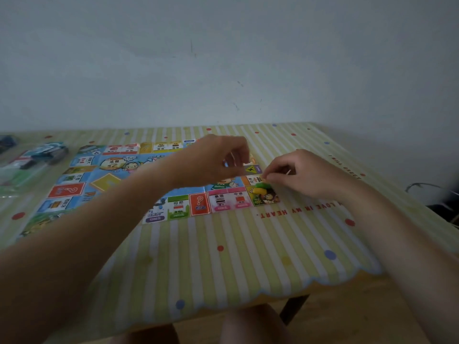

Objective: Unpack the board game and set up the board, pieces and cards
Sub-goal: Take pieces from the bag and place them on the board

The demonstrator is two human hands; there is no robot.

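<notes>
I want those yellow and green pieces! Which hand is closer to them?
Right. The right hand sits just beside the yellow and green pieces; the left hand is farther away to their left, above the board.

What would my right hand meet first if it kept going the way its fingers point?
Probably the green and yellow pieces on the board's near corner: the right hand's fingertips point down-left, close to them. Depth is unclear, so it might touch the board first.
</notes>
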